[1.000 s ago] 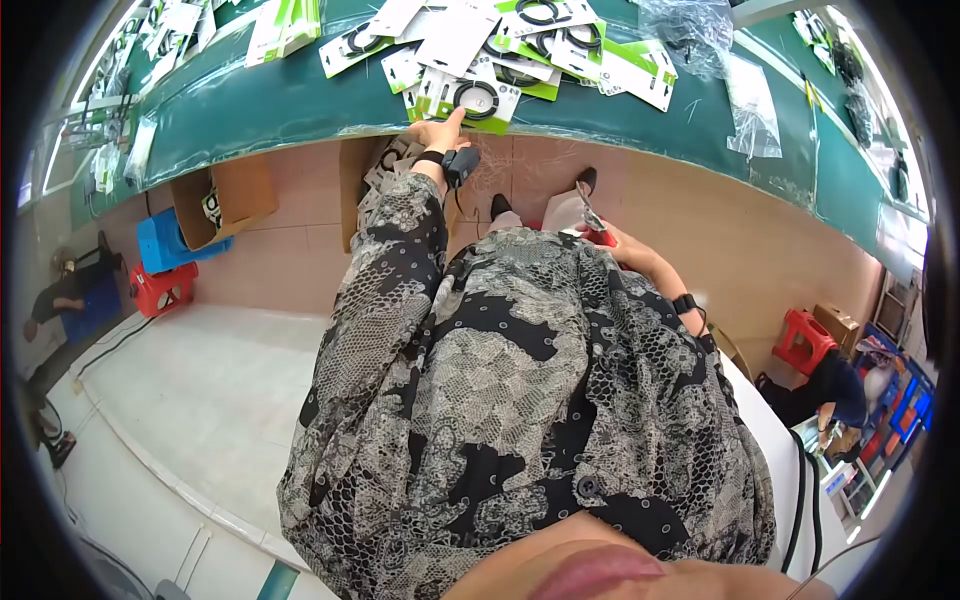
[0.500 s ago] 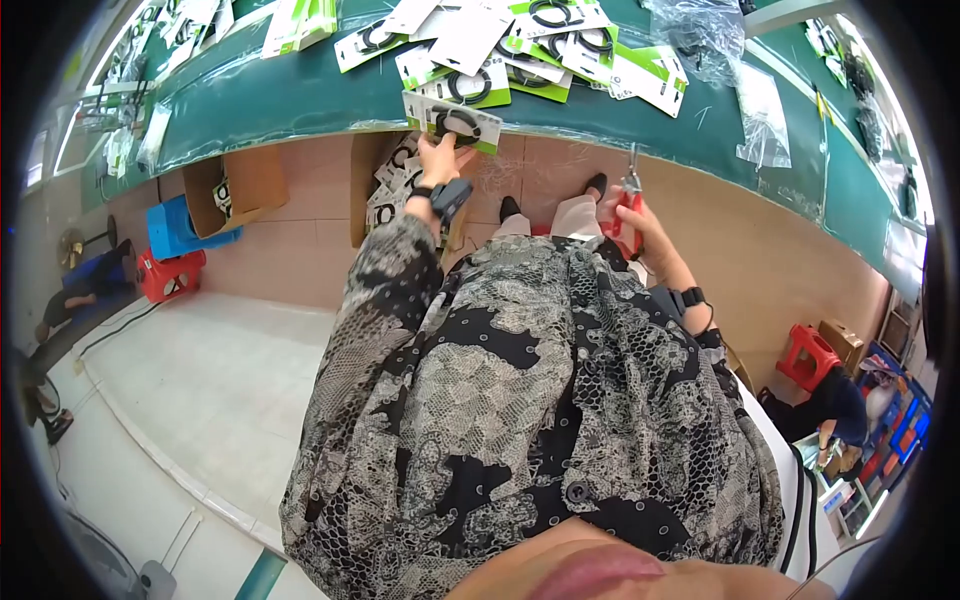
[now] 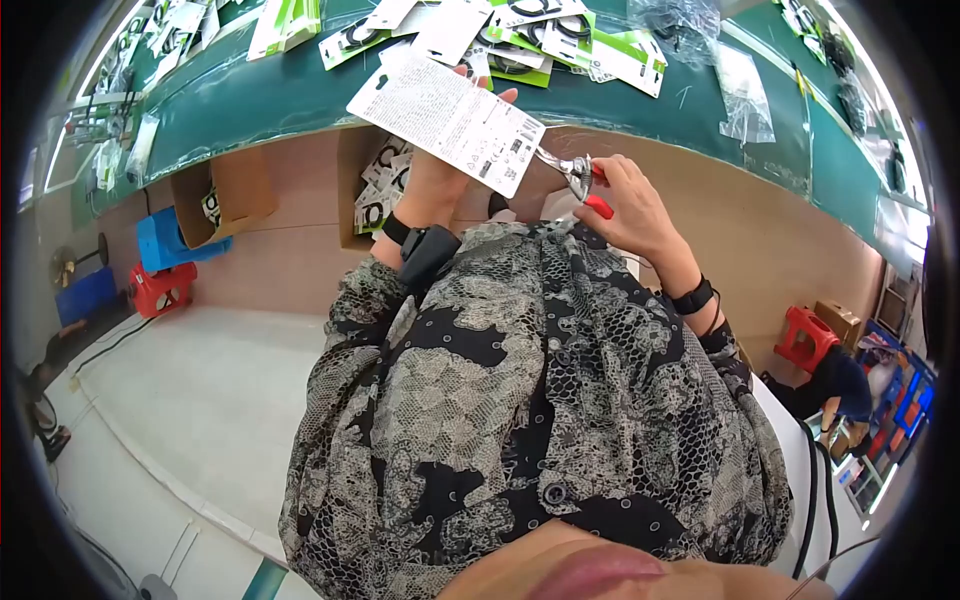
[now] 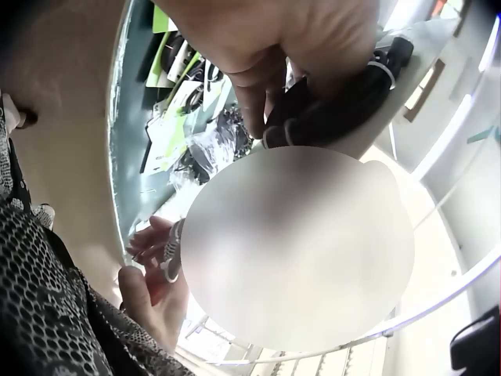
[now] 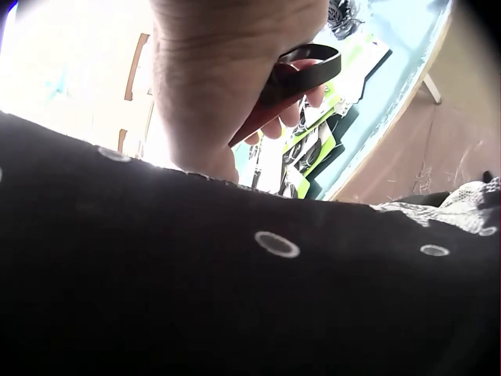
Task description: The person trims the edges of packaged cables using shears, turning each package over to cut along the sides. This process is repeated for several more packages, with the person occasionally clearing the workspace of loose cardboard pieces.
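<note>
My left hand (image 3: 435, 185) grips a white packaging card (image 3: 450, 120) from below, its printed back turned up in the head view. A coiled black cable (image 4: 337, 102) with pale ties sits on the card's other side, under my left fingers in the left wrist view. Red-handled metal pliers (image 3: 580, 180) are held in my right hand (image 3: 635, 205), their metal end right at the card's right corner. The right wrist view shows that hand curled round the red and black handle (image 5: 286, 90). A large pale blurred patch covers part of the left wrist view.
Carded cables (image 3: 540, 45) lie heaped on the green table (image 3: 260, 95) ahead. Clear plastic bags (image 3: 745, 95) lie to their right. Under the table edge stands a carton (image 3: 350, 190) of more carded cables. Another carton (image 3: 240, 195) and a red stool (image 3: 165, 290) are at left.
My left hand has lifted a carded cable off the heap's front, turned its back up and drawn it closer. My right hand has raised the pliers from beside my lap to the card.
</note>
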A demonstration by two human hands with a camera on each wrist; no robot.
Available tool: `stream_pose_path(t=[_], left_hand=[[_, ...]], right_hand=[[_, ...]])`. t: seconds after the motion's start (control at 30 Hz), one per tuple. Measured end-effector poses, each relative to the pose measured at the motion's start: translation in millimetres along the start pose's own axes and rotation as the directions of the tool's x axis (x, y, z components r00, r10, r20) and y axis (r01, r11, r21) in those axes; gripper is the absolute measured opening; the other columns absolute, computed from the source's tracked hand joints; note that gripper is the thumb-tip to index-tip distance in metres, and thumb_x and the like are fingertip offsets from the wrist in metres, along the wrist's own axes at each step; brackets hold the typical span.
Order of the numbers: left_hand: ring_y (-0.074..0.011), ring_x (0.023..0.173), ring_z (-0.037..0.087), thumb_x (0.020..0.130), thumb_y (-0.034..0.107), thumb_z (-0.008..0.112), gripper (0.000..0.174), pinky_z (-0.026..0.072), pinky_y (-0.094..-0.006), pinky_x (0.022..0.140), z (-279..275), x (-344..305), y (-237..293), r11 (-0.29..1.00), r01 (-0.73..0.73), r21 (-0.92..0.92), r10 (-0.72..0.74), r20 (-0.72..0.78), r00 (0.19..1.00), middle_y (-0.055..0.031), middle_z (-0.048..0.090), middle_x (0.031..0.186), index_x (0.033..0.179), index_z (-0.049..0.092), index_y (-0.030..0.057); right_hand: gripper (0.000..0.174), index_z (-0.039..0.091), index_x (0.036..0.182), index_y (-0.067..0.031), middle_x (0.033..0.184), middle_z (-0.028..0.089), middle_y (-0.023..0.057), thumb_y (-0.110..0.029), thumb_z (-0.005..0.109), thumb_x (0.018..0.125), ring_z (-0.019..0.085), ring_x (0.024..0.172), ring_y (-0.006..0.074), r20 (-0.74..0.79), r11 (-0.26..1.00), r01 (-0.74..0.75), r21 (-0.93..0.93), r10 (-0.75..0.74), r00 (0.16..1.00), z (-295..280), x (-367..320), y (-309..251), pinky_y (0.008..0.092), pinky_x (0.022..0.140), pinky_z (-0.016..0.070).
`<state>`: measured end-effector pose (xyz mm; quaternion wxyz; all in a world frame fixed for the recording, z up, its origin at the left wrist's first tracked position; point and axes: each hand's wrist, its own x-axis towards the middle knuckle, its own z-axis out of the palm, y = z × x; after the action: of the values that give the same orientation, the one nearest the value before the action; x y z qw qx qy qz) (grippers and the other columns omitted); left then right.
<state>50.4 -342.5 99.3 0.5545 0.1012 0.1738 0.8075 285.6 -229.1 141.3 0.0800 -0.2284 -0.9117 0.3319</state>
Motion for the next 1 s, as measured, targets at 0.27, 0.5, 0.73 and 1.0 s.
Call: stream_pose_path(t=[0.27,0.5,0.73,1.0], left_hand=[[-0.0344,0.128,0.046,0.093,0.010,0.058,0.064,0.0494,-0.0414,0.098,11.8,-1.4,-11.4,0.955,-0.047,0.294,0.019,0.096,0.995,-0.0107,0.043,0.134,0.145,0.022,0.0078],[-0.0336,0.126,0.048,0.088,0.006,0.063,0.071,0.0498,-0.0396,0.097,22.1,-3.7,-19.1,0.831,-0.115,0.544,0.054,0.127,0.990,-0.0121,0.043,0.132,0.145,0.020,0.0059],[-0.0314,0.124,0.051,0.084,0.005,0.067,0.074,0.0500,-0.0381,0.096,20.7,0.1,-22.3,0.875,-0.095,0.474,0.032,0.138,0.990,-0.0119,0.044,0.130,0.143,0.023,0.0049],[-0.0279,0.123,0.051,0.087,0.007,0.065,0.067,0.0482,-0.0363,0.098,10.8,-6.9,-35.8,0.882,-0.062,0.468,0.014,0.105,0.994,-0.0108,0.046,0.127,0.142,0.027,0.0034]], right_hand=[[0.051,0.051,0.113,-0.0007,0.100,0.054,0.0132,-0.018,0.075,0.071,0.054,0.094,0.0323,-0.063,0.996,0.033,-0.088,-0.038,0.997,1.5,-6.5,-4.9,0.0389,0.083,0.0454],[0.047,0.054,0.111,-0.0013,0.098,0.055,0.0121,-0.013,0.074,0.071,0.056,0.091,0.0307,-0.109,0.999,0.015,-0.031,-0.019,0.994,5.9,-14.2,-5.2,0.0380,0.080,0.0469],[0.042,0.055,0.108,-0.0009,0.095,0.056,0.0129,-0.011,0.072,0.071,0.058,0.089,0.0310,-0.097,1.000,-0.026,0.016,0.027,0.995,5.8,-18.2,-0.1,0.0379,0.077,0.0483],[0.042,0.054,0.110,-0.0006,0.096,0.056,0.0140,-0.012,0.071,0.073,0.058,0.090,0.0320,-0.018,0.991,-0.109,0.076,0.111,0.994,26.2,-32.1,24.0,0.0375,0.079,0.0479]])
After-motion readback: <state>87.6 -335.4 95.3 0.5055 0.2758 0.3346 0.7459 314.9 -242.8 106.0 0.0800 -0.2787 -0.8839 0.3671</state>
